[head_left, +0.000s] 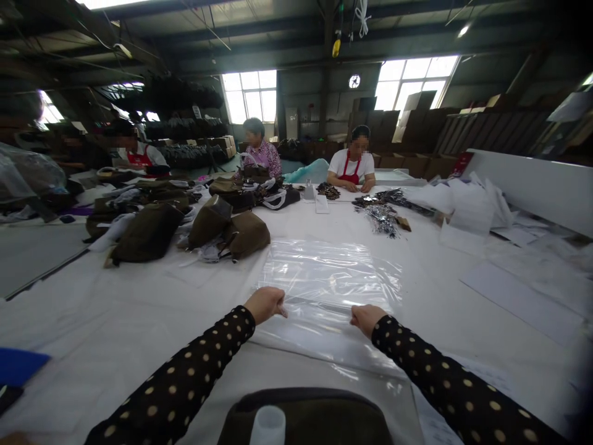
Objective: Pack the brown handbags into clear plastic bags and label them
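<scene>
A clear plastic bag [324, 269] lies flat on the white-covered table before me. My left hand [266, 304] pinches it along the left part of a crosswise edge. On the right, my right hand [368, 319] grips that same edge with the fingers closed. Between the two hands the edge looks stretched straight. Closest to my body is a dark olive bag [306, 420], partly cut off by the frame, with a whitish translucent cylinder [269, 425] standing in front of it.
Several brown and olive bags [148, 232] are heaped at the left. Shiny metal pieces [382, 219] lie ahead to the right, near white sheets [479, 201]. Across the table sit a person in a red apron [353, 164] and another in a patterned top [264, 157]. A blue item [21, 366] lies at the left.
</scene>
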### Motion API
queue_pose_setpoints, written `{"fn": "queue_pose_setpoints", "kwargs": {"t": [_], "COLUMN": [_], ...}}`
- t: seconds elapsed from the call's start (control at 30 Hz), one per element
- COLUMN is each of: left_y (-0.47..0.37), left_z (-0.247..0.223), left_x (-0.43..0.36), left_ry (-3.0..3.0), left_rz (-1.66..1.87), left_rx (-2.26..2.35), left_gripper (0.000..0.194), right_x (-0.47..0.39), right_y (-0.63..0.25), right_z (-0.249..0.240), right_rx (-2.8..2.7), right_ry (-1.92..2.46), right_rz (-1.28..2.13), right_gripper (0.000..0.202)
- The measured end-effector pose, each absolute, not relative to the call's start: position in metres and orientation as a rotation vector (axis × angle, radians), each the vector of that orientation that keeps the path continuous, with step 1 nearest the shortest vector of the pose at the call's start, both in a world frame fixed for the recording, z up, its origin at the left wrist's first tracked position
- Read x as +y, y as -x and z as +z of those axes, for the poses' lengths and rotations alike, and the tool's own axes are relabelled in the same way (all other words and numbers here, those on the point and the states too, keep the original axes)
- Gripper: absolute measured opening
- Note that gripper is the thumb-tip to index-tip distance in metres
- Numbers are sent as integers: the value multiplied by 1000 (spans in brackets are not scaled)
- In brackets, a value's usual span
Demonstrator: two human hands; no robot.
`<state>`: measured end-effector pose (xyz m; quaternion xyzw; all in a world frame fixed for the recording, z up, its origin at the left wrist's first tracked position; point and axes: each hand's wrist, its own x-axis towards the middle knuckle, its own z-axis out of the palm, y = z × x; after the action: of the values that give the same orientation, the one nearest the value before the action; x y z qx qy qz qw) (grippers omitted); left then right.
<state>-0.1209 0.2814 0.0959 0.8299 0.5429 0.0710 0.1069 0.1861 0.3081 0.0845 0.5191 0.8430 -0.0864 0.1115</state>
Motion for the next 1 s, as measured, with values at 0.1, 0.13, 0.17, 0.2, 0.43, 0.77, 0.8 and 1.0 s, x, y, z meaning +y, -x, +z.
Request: {"fn": "queue_pose_setpoints", "kwargs": {"t": [0.1,0.13,0.17,0.2,0.43,0.77,0.8,1.0], "left_y": [121,121,121,121,125,105,103,110], "left_z": [95,96,98,100,123,104,103,107], "left_x": [292,291,289,285,266,264,265,260], "left_ry": [-2447,-2453,-2460,-2464,-2396,-2086,-2048,-1960], "left_rz": [228,243,256,263,343,504,526,737], "left_rx": [1548,1531,1518,1510,1568,1741,1781,1906], "left_gripper": [27,25,23,21,14,22,26,13], "right_x": [310,311,311,311,297,292,292,294], "right_y": [-183,-184,-186,-189,-206,-219,-220,-232], "right_z": [80,81,82,84,103,88,87,94], "right_rx": [2501,2514,2527,2541,2663,2670,2658,2572], "right_ry": [-1509,-1508,-1508,-1505,-1535,-1533,-1529,-1600], "right_rz": [-176,-146,-114,-82,103,462,466,447], "right_gripper": [18,19,20,20,36,22,25,22]}}
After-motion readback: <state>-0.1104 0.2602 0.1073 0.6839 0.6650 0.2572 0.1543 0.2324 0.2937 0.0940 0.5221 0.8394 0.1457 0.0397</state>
